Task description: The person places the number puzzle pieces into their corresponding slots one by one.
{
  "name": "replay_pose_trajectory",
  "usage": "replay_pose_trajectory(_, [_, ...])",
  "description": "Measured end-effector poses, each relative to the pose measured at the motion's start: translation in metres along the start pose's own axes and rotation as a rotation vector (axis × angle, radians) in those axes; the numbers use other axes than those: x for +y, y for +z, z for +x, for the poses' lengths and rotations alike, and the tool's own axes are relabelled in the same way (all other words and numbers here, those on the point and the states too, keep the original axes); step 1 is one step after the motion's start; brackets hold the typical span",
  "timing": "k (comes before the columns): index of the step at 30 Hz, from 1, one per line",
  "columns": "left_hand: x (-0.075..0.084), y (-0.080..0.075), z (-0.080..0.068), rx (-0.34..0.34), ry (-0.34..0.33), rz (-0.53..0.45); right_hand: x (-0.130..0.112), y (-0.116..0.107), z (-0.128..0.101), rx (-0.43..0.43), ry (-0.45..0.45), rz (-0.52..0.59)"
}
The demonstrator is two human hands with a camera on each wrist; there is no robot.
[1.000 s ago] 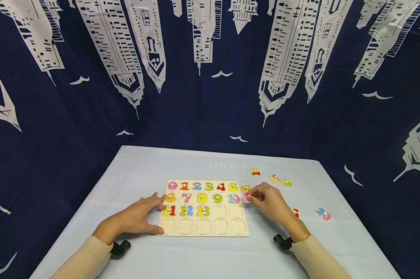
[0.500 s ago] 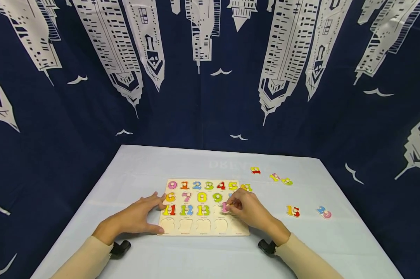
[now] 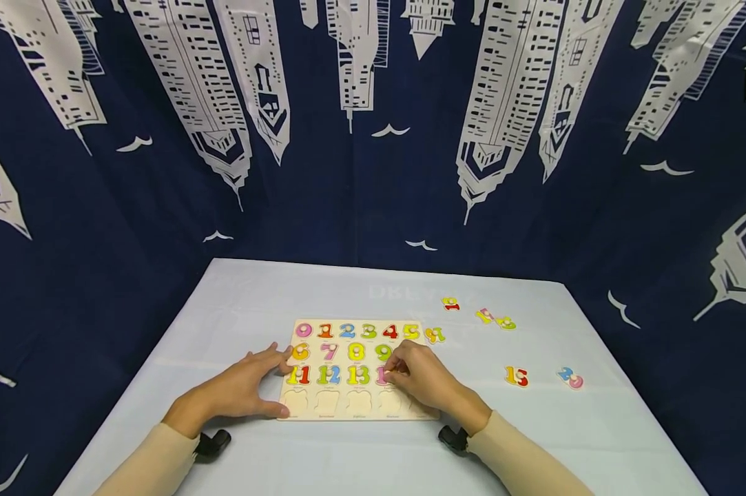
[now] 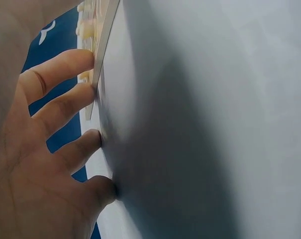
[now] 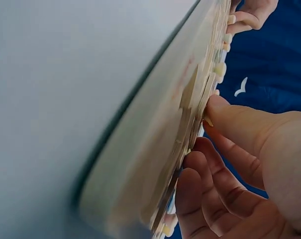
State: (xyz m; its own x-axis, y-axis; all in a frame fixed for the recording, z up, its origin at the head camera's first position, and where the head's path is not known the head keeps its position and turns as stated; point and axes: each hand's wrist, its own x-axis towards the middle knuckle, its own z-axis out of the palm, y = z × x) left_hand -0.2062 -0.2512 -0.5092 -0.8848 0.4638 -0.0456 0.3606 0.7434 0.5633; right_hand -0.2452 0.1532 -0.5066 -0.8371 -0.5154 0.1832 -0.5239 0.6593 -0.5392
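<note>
A pale wooden number board (image 3: 343, 416) lies on the white table, its top rows filled with coloured knobbed numbers. My left hand (image 3: 230, 389) rests with spread fingers along the board's left edge; in the left wrist view its fingertips (image 4: 85, 59) touch that edge. With thumb and fingers, my right hand (image 3: 425, 375) pinches a pink number piece (image 3: 381, 375) at the third-row recess right of the 13 piece (image 3: 358, 375). That hand hides most of the pink piece and the recesses near the right edge. Shallow recesses show in the bottom row.
Near the board's upper right corner lies an orange-yellow number piece (image 3: 434, 335). Farther right are a 15 piece (image 3: 516, 376) and a blue-and-pink piece (image 3: 570, 378). Toward the back lie a yellow-and-red piece (image 3: 450, 304), a yellow-and-pink piece (image 3: 484, 315) and a green-yellow piece (image 3: 505, 323).
My right hand has carried the pink number piece leftward from beside the board's right edge to the recess beside 13. The left hand has stayed at the left edge.
</note>
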Motion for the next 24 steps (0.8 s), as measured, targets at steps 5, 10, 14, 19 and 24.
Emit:
replay_pose_trajectory(5, [-0.002,-0.004,0.003,-0.004,0.012,-0.013,0.000,-0.001,0.005,0.004,0.013,0.009])
replay_pose_trajectory(10, [-0.002,-0.007,0.007,-0.008,0.012,-0.030,0.001,-0.001,0.008,0.001,0.038,0.016])
replay_pose_trajectory(14, [-0.002,-0.007,0.008,-0.006,0.006,-0.041,0.003,0.001,0.009,0.006,0.052,0.019])
replay_pose_trajectory(19, [0.002,-0.001,0.006,-0.014,-0.024,-0.054,0.005,-0.001,0.005,-0.015,0.064,0.053])
replay_pose_trajectory(24, [0.001,0.001,0.003,-0.034,-0.041,-0.038,0.013,-0.006,0.001,-0.058,0.032,0.095])
